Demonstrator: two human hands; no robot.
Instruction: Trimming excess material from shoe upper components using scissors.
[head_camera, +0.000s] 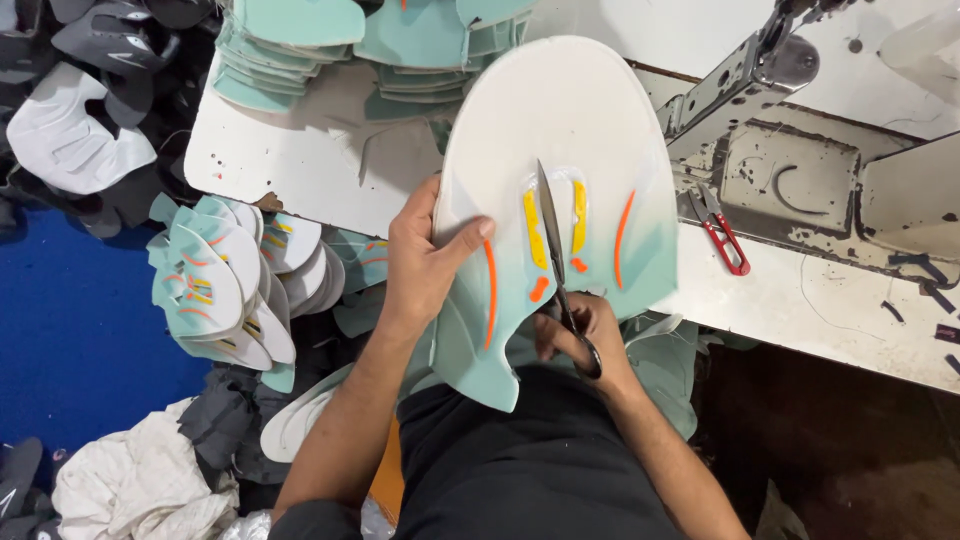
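Note:
My left hand (425, 255) grips the left edge of a large white and mint-green shoe upper piece (570, 120), thumb on top. The piece carries yellow and orange stripes near its middle. My right hand (580, 335) holds a pair of long black scissors (553, 240), fingers in the handles below the piece. The blades point up between the two yellow stripes and lie against the piece.
A white worktable (300, 150) holds stacks of mint-green pieces (290, 50). Red thread snips (722, 232) lie beside a sewing machine base (790, 170). A pile of finished striped pieces (215, 285) sits at left, over grey and white cloth scraps (150, 480) and blue floor.

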